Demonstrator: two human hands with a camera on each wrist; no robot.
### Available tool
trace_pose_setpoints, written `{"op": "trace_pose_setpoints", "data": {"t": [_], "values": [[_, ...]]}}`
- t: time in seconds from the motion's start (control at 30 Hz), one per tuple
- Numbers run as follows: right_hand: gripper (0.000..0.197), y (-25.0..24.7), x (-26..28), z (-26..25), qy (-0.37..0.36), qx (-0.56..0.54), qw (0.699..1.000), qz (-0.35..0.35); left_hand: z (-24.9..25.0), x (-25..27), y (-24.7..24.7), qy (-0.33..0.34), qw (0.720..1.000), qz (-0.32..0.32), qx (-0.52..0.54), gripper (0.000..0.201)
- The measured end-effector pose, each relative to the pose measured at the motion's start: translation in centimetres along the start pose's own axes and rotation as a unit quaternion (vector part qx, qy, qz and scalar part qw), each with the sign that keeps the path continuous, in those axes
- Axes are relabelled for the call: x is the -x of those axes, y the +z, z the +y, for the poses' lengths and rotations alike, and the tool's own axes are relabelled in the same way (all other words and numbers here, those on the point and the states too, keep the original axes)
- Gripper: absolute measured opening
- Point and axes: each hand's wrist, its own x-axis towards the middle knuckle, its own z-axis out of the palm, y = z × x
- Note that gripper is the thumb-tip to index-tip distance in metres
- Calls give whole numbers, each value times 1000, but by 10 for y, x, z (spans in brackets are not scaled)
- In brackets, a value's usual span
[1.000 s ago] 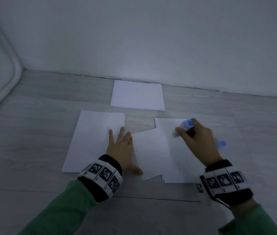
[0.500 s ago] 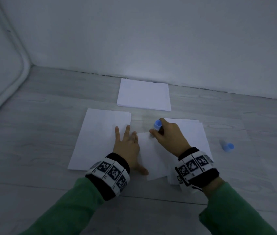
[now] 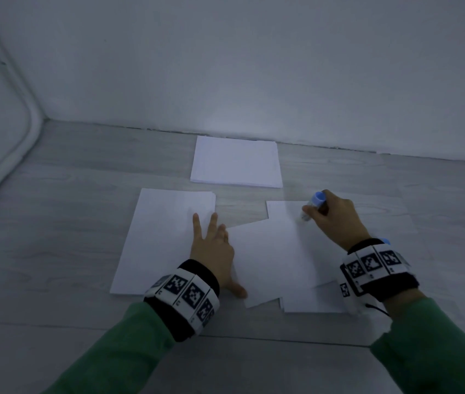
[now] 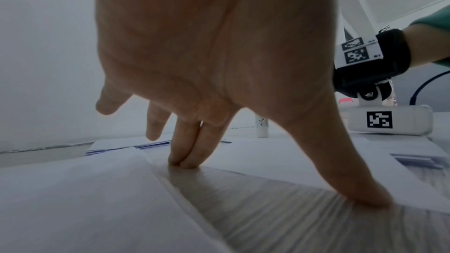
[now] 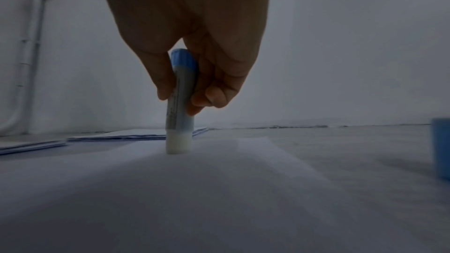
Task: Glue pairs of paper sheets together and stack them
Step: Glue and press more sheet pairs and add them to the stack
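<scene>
Paper sheet lies askew on the right pile, mid-floor | right hand grips glue stick, tip down; left hand flat, pinning its edge | risk: sheet could slide or crease under the rubbing | count: three piles, one stick, one cap

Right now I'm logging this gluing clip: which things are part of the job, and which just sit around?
In use:
- blue-capped white glue stick, gripped by right hand
- loose white paper sheet, pressed by left hand
- white paper stacks

Lying about:
- blue plastic cap
- white wall pipe
</scene>
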Motion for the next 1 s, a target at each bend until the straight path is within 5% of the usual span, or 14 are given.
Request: {"op": "trace_pose_setpoints", "data": {"t": [0.23,0.33,0.43,0.5,0.67,1.0], "values": [[19,-19,-1,18,44,-8,996,77,-1,-2,-3,9,1000,3,-13,129],[19,-33,6,28,73,-72,988,117,-5,-5,-15,-1,998,3,59,111],[18,-41,14,31,67,-120,987,81,-2,-13,-33,3,993,72,94,81],[18,-41,18,29,45,-120,990,51,13,-23,-43,76,988,109,80,68],[21,-30,15,23,9,-73,997,1,70,-47,-56,272,957,78,64,72],[19,-28,19,26,-13,-28,998,-47,88,-58,-40,268,959,87,-25,76]]}}
